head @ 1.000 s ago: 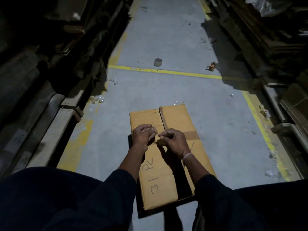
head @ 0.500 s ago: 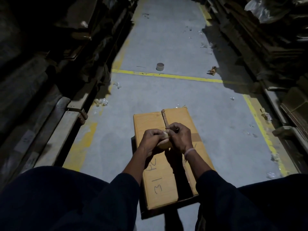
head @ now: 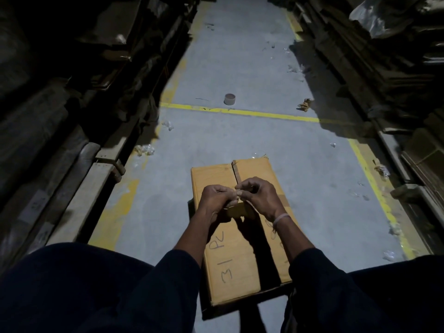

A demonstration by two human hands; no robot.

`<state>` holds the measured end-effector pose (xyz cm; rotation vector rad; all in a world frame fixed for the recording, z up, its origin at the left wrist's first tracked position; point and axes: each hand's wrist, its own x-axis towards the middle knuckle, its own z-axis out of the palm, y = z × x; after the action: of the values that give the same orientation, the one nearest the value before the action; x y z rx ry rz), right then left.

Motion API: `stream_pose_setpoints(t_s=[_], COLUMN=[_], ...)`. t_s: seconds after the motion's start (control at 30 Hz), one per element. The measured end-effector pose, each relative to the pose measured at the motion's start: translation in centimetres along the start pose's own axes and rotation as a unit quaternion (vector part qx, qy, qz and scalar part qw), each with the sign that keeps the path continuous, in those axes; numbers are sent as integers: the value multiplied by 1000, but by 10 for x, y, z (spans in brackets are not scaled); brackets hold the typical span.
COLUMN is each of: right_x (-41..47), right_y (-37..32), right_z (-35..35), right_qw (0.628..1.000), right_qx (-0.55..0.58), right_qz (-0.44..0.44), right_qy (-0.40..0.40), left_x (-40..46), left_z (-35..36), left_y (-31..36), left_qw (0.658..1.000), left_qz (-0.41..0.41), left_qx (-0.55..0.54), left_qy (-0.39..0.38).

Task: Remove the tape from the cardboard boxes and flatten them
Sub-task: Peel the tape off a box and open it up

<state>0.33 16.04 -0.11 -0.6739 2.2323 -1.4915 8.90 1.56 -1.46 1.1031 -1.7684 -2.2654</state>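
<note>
Tape point(head: 236, 207) partly peeled, pinched by left hand point(head: 215, 200) and right hand point(head: 258, 194) over the box point(head: 216, 179), flattening still ahead.

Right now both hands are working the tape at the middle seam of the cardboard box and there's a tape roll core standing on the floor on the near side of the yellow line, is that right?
Not quite. The tape roll core stands on the far side of the yellow line, not the near side, as the head view shows. The rest holds: the left hand and right hand meet over the middle seam of the cardboard box, pinching the tape.
</note>
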Motion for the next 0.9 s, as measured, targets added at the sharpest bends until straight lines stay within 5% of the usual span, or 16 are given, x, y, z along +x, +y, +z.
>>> stream_pose_setpoints(t_s=[0.3,0.53,0.7,0.8,0.9], right_x=[13,8,0,1,-1], right_y=[-3,-4,-10,-1,17], right_z=[19,25,36,44,45], right_qw=[981,991,984,958,981], right_qx=[14,-88,143,218,75], right_qz=[45,-22,94,168,149], right_qy=[190,100,45,78,99], left_x=[8,6,13,26,34], left_z=[2,-1,-24,-44,-68], left_y=[7,5,0,-8,-17], left_qw=[946,994,997,988,958], left_qz=[-58,19,4,32,74], left_qx=[-306,-107,-62,-56,-70], left_qy=[-84,15,40,140,267])
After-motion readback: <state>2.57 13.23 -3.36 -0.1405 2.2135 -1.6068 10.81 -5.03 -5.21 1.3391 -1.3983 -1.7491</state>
